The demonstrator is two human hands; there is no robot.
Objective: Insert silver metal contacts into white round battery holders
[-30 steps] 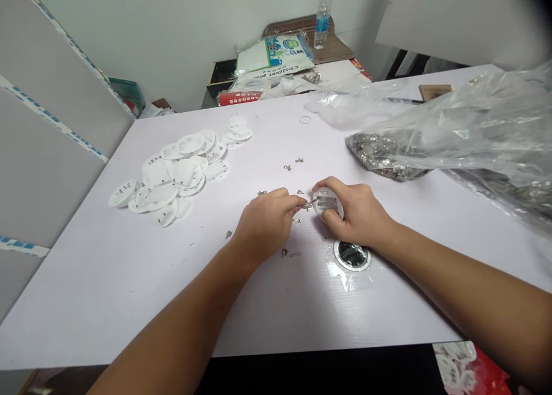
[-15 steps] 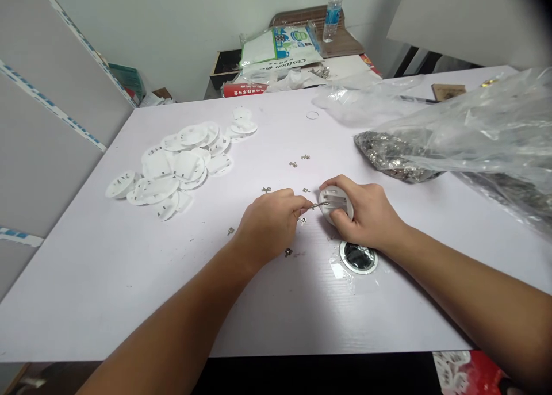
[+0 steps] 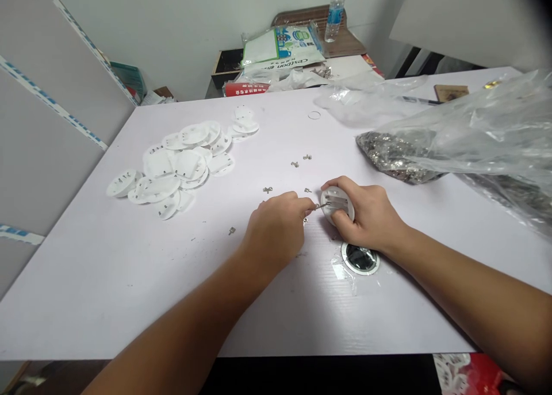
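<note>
My right hand (image 3: 366, 214) grips a round white plastic disc (image 3: 337, 202) tilted on edge near the middle of the white table (image 3: 107, 268). My left hand (image 3: 276, 225) pinches a small metal clip (image 3: 322, 206) whose tip touches a slot in the disc. Several loose metal clips (image 3: 299, 161) lie on the table just beyond and beside my hands. A pile of similar white discs (image 3: 176, 165) lies at the left.
A clear plastic bag holding a heap of metal clips (image 3: 397, 153) lies at the right. A round metal-rimmed hole (image 3: 360, 258) sits in the table under my right wrist. Boxes, packets and a water bottle (image 3: 334, 10) stand behind the table.
The view has shifted a little. My left hand has pushed the clip closer against the disc; both hands stay in place.
</note>
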